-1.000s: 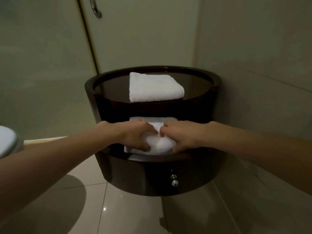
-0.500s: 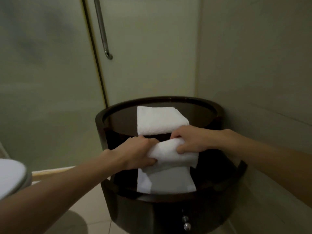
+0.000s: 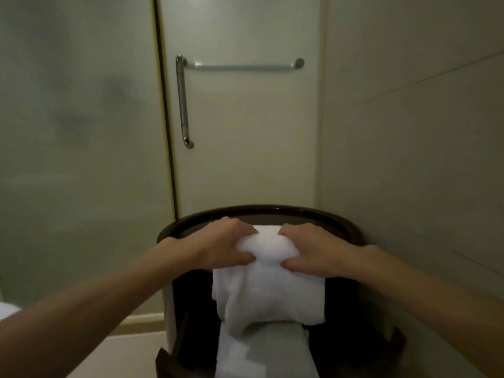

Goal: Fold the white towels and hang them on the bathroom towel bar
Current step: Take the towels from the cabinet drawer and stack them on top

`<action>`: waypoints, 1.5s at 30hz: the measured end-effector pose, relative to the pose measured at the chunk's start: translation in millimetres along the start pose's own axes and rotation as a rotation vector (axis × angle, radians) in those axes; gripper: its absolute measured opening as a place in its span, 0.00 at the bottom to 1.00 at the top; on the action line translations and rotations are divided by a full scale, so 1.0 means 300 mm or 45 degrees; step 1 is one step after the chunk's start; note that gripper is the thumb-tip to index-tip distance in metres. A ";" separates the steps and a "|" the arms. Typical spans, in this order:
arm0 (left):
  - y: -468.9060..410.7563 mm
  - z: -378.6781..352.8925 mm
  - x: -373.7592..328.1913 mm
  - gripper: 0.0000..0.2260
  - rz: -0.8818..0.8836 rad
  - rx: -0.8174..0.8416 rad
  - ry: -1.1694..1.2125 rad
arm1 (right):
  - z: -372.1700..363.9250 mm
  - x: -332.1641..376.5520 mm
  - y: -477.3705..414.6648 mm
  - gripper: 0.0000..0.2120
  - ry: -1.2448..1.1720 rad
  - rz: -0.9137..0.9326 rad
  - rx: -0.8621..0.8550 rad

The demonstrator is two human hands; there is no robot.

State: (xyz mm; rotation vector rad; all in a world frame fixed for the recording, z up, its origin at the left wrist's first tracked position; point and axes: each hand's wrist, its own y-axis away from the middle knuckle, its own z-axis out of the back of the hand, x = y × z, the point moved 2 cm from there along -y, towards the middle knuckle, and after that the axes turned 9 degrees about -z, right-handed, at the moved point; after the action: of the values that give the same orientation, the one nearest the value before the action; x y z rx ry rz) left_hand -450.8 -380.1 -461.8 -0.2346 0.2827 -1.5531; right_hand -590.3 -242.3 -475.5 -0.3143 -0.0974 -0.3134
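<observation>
Each grip is closed on the same soft white terry towel (image 3: 268, 285): the left hand (image 3: 221, 246) pinches its bunched top edge from one side and the right hand (image 3: 313, 251) from the other, thumbs underneath. The cloth hangs loose from the hands in front of the round dark-brown wooden stand (image 3: 341, 221), level with its top rim. Below it, on the stand's lower shelf, lies a second white folded towel (image 3: 261, 353). Higher up on the pale panel behind are a horizontal chrome towel bar (image 3: 242, 67) and, just beside its left end, an upright chrome door handle (image 3: 182, 105).
</observation>
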 end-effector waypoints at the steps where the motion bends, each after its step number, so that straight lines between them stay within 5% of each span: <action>1: -0.010 0.034 0.001 0.17 0.001 -0.017 0.077 | 0.040 0.002 -0.011 0.17 -0.027 0.026 -0.015; 4: -0.044 0.152 0.015 0.20 0.039 -0.020 0.142 | 0.154 0.014 -0.069 0.15 -0.054 0.074 -0.056; 9: -0.133 0.287 0.060 0.25 0.128 0.120 -0.209 | 0.290 0.036 -0.220 0.16 -0.002 0.092 -0.111; 14: -0.229 0.359 0.147 0.18 0.209 -0.156 -0.471 | 0.335 0.008 -0.368 0.20 0.090 0.071 -0.365; 19: -0.270 0.242 0.231 0.17 0.207 -0.471 -0.620 | 0.237 0.021 -0.440 0.11 0.367 -0.038 -0.714; 22: -0.248 0.061 0.267 0.22 0.238 -0.340 -0.600 | 0.101 0.010 -0.429 0.16 0.518 -0.063 -0.740; 26: -0.192 -0.168 0.270 0.26 0.275 0.077 -0.543 | -0.096 -0.020 -0.368 0.17 0.640 0.059 -0.517; 32: -0.124 -0.143 0.226 0.25 0.142 -0.007 -0.077 | -0.165 -0.074 -0.248 0.19 0.349 0.058 -0.311; 39: -0.113 -0.199 0.181 0.44 0.092 0.155 -0.313 | -0.142 -0.081 -0.240 0.41 0.275 0.010 0.016; 45: -0.109 -0.273 0.177 0.50 0.076 0.128 -0.487 | -0.220 -0.120 -0.179 0.41 0.368 0.105 0.008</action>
State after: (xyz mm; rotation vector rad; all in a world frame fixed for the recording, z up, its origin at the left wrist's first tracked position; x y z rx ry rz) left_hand -508.5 -431.1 -530.3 -0.4331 -0.0877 -1.4257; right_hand -638.5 -301.6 -527.6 -0.2629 0.1987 -0.2735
